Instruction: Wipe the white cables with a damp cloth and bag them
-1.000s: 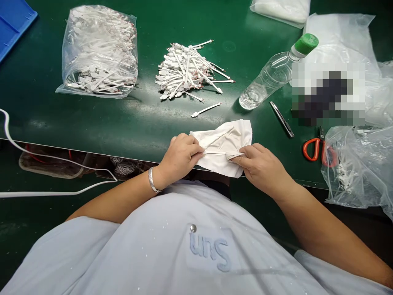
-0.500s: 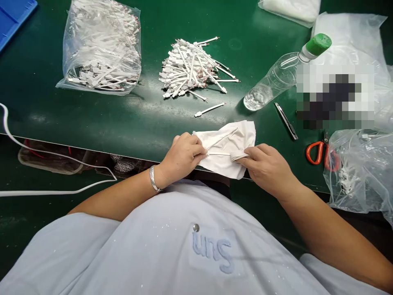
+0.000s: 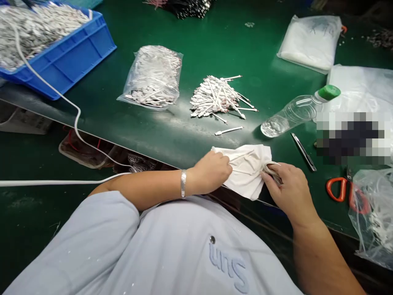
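Note:
A creased white cloth lies at the table's front edge, between my two hands. My left hand is closed over its left side; the fingertips are curled under, so what they grip is hidden. Thin pale lines cross the cloth beside that fist, and I cannot tell whether they are creases or a cable. My right hand pinches a rolled fold at the cloth's right edge between thumb and fingers. Just beyond the cloth, one short white cable lies apart from a pile of short white cables.
A bag of cables and a blue bin stand left. On the right are a green-capped bottle, a box cutter, red-handled scissors and plastic bags. A long white cord hangs over the left edge.
The view has swung left and up, bringing the blue bin into sight. The pale strip stretched between my hands no longer shows clearly. My right hand has rolled over, its thumb now on the cloth's fold.

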Demonstrator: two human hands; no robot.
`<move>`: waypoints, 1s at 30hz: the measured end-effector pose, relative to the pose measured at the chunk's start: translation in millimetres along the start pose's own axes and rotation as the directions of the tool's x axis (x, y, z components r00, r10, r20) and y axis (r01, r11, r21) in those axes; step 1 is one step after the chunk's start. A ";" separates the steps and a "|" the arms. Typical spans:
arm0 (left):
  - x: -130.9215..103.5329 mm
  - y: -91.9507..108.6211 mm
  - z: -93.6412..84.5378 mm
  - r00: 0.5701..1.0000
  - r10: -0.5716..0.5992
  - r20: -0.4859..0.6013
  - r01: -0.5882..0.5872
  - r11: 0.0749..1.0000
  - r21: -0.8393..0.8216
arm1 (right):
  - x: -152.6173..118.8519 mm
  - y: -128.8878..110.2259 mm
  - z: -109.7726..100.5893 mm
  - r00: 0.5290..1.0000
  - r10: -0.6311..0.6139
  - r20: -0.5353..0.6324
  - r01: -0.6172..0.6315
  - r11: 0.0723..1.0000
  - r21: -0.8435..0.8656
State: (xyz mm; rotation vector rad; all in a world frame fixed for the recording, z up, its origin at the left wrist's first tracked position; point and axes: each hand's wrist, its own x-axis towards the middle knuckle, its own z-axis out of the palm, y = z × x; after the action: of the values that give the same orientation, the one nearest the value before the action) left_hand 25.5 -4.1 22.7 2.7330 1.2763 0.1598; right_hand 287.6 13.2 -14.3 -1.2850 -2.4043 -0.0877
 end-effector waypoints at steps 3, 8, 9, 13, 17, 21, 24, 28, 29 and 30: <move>4.1 2.4 -9.2 0.991 -0.021 0.134 0.017 0.999 0.032 | -9.3 8.1 14.3 0.999 0.045 -0.023 -0.047 0.996 -0.074; -17.1 -16.5 -11.3 0.990 -0.093 0.103 0.089 0.995 0.049 | -14.8 5.3 22.6 0.998 0.040 -0.053 -0.044 0.997 -0.069; -23.9 -22.8 -12.1 0.991 -0.096 0.093 0.091 0.994 0.056 | -14.7 5.0 22.3 0.998 0.039 -0.053 -0.042 0.997 -0.065; -52.9 -58.1 -32.2 0.987 -0.161 -0.029 0.163 0.978 0.130 | -13.9 2.4 20.5 0.997 0.057 -0.052 -0.060 0.996 -0.063; -77.3 -117.8 -69.0 0.865 -0.429 -0.262 0.491 0.832 0.257 | -12.6 -8.8 16.7 0.990 0.132 -0.051 -0.135 0.989 -0.065; -88.9 -180.1 -84.6 0.673 -0.661 -0.331 0.734 0.650 0.194 | -10.4 -19.7 12.0 0.979 0.201 -0.035 -0.203 0.978 -0.056; -84.7 -195.9 -81.7 0.630 -0.703 -0.330 0.771 0.618 0.156 | -10.4 -22.3 11.2 0.975 0.220 -0.042 -0.222 0.974 -0.049; -49.8 -170.8 -69.3 0.692 -0.659 -0.295 0.708 0.699 0.100 | -12.6 -23.0 13.3 0.963 0.237 -0.127 -0.242 0.970 -0.031; -35.6 -161.3 -65.4 0.733 -0.623 -0.273 0.663 0.744 0.084 | -13.1 -23.1 14.0 0.956 0.238 -0.172 -0.245 0.969 -0.025; -20.1 -152.3 -61.4 0.773 -0.585 -0.247 0.616 0.785 0.068 | -13.6 -23.1 14.6 0.948 0.235 -0.214 -0.244 0.970 -0.018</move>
State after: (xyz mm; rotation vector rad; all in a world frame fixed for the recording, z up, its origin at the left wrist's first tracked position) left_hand -111.4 81.5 59.1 2.2902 2.2364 0.3086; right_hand 270.8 -7.2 -29.7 -1.4983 -2.0644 -0.1971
